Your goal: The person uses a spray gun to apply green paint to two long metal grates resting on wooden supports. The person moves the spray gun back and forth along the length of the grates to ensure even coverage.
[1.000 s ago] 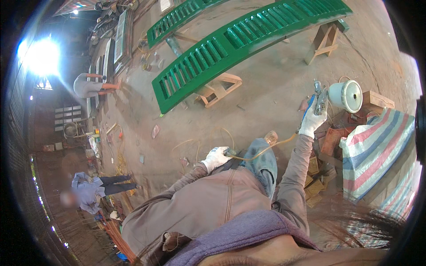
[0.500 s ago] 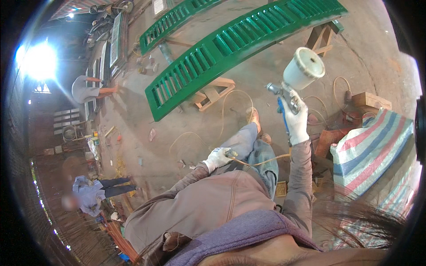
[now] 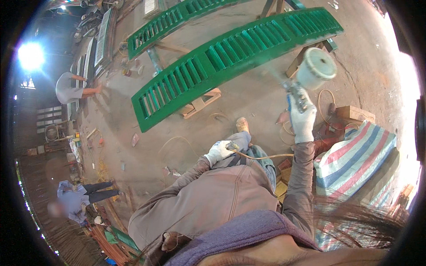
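Observation:
In a white glove, my right hand point(image 3: 303, 120) is wrapped round a spray gun point(image 3: 298, 94) topped by a pale paint cup point(image 3: 317, 70). A faint mist shows between its nozzle and the green louvred shutter point(image 3: 208, 62), which lies on low wooden stands. The gun is apart from the shutter, off its near right edge. My left hand point(image 3: 219, 152), also gloved, is closed on the yellowish air hose point(image 3: 262, 157) at my lap; the hose runs from there toward my right forearm.
A second green shutter point(image 3: 177, 17) lies beyond the first. Right of me stand a striped woven sack point(image 3: 355, 155) and a wooden block point(image 3: 355, 114). A wooden stand point(image 3: 200, 103) props the near shutter. One person point(image 3: 73, 88) bends at far left; another point(image 3: 77, 197) stands lower left.
My right hand with the spray gun has shifted slightly right and down, and mist now shows at the nozzle. The whole view has turned a little; my left hand still grips the hose.

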The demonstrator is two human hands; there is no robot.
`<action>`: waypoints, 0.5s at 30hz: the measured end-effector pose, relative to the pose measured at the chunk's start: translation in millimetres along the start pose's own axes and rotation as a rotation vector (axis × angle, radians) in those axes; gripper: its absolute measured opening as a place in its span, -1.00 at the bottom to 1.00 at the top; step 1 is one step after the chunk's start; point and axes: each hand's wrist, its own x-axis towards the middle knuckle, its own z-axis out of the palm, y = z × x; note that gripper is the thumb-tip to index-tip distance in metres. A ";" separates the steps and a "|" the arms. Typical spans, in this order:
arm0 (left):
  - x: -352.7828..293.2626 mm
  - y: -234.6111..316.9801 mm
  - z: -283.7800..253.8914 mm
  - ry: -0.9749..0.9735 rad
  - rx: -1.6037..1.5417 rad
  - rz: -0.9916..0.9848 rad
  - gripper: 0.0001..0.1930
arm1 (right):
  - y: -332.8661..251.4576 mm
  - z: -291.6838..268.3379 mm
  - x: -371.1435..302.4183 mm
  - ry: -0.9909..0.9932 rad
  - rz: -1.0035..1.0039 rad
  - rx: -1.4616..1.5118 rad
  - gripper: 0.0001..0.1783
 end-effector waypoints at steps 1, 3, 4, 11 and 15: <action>4.7 0.9 -3.7 -0.005 -0.012 -0.008 -0.73 | -8.2 9.8 -2.5 -0.080 0.038 0.106 -0.63; 15.9 2.3 -10.4 -0.030 -0.013 -0.018 -0.73 | -17.0 16.2 -5.4 -0.221 0.129 0.185 -0.60; 20.8 1.2 -13.2 -0.039 -0.005 -0.025 -0.73 | -17.9 17.4 -6.5 -0.290 0.179 0.164 -0.58; 44.7 5.0 -21.7 -0.116 -0.012 -0.054 -0.72 | -3.4 12.6 32.2 -0.201 0.243 0.112 -0.56; 54.7 -2.1 -9.9 -0.058 0.132 -0.019 -0.72 | 28.9 -21.1 71.2 0.019 0.122 -0.060 -0.62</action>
